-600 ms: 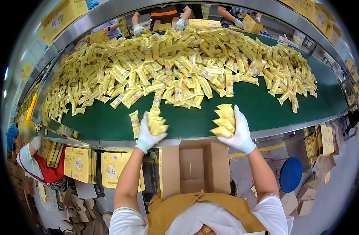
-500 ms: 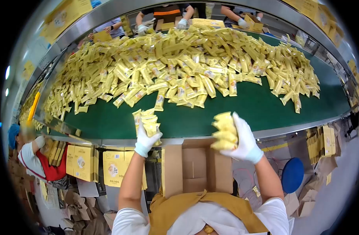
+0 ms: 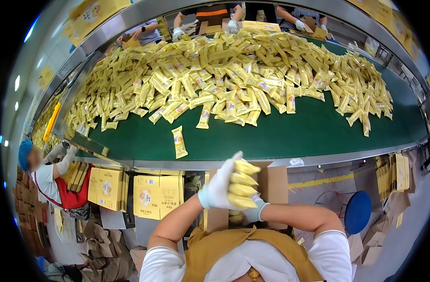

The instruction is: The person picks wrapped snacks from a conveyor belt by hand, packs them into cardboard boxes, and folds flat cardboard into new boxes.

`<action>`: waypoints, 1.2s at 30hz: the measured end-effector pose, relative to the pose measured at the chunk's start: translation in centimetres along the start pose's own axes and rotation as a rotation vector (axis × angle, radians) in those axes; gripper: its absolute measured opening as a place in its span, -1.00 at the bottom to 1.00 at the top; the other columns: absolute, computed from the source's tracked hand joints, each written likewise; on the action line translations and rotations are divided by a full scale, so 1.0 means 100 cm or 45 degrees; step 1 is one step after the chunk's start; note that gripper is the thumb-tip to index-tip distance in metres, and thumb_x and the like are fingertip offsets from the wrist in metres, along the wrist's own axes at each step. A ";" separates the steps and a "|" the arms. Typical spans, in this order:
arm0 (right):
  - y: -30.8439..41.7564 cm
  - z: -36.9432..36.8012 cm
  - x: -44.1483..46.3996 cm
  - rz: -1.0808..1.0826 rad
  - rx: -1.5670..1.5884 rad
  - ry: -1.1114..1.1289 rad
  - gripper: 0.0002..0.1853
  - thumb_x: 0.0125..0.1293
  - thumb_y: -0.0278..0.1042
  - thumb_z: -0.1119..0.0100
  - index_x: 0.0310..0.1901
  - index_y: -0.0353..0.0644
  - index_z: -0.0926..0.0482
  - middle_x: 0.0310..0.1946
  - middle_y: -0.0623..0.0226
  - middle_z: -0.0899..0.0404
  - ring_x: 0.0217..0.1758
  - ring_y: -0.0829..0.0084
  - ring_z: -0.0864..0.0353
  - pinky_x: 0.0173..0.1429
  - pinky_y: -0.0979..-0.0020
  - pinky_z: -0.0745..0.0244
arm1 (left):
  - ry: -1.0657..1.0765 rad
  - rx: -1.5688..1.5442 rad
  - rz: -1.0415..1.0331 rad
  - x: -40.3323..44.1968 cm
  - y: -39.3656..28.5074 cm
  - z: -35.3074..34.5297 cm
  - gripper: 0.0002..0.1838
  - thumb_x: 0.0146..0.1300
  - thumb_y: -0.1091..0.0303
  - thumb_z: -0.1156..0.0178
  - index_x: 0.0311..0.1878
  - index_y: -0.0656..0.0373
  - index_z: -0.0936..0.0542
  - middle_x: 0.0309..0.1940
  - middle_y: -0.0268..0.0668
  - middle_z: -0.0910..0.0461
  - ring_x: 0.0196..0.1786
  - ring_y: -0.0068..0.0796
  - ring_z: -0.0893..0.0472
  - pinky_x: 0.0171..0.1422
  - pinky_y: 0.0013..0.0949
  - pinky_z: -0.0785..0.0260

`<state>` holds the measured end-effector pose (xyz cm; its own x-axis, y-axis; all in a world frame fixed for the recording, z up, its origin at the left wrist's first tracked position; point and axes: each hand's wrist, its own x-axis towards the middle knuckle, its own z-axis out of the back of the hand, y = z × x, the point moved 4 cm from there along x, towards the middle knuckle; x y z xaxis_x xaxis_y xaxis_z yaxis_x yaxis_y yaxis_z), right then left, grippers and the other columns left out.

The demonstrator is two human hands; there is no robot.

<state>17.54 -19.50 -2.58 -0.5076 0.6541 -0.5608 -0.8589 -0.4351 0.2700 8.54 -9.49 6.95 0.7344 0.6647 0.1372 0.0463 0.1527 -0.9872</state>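
Green belting makes up the conveyor (image 3: 290,141), which curves across the view behind a metal edge (image 3: 346,160). Over its far part spreads a broad heap of yellow packets (image 3: 233,84), some flat, others tilted across one another. Beyond the heap, at the top of the view, several co-workers stand, partly cut off; one wears dark clothing with an orange stripe (image 3: 212,10), with white gloves near the packets. At the left edge another co-worker, in a blue cap (image 3: 25,155) and red apron (image 3: 74,190), has both gloved hands raised near the belt's side.

Below the belt's edge stand yellow cartons (image 3: 157,199), folded flat, with another upright bundle (image 3: 107,188) just to their left. Close against the wearer's body is a brown cardboard box (image 3: 276,185), its top open. Off to its right is a round blue stool (image 3: 358,212).

Both of the wearer's hands are gloved in white. The left hand (image 3: 218,185) is over the box, fingers upward, gripping a stack of packets (image 3: 243,185) — about four, one above another. The right hand (image 3: 255,209) reaches down into the box, lower and partly hidden by that stack; at least one packet shows beside it, but whether its fingers close on anything cannot be told. One single packet (image 3: 179,142) lies apart on the green surface, nearer than the heap. Smallest is a crumpled white scrap (image 3: 296,162) on the metal edge.
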 end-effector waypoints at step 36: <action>0.004 -0.030 -0.004 0.297 0.313 0.198 -0.44 0.33 -0.38 -0.15 0.39 -0.08 -0.42 0.32 0.03 -0.46 0.26 0.01 -0.57 0.17 0.13 -0.55 | 0.610 1.646 0.141 -0.017 0.005 -0.037 -0.19 0.16 0.02 -0.32 0.36 0.36 -0.38 0.40 0.17 -0.29 0.47 0.15 -0.27 0.52 0.13 -0.10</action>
<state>17.56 -21.80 -4.61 -0.6913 0.4449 -0.5693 -0.7217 -0.3874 0.5736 9.86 -13.29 5.94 0.8637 0.4447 -0.2373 -0.4887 0.8540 -0.1785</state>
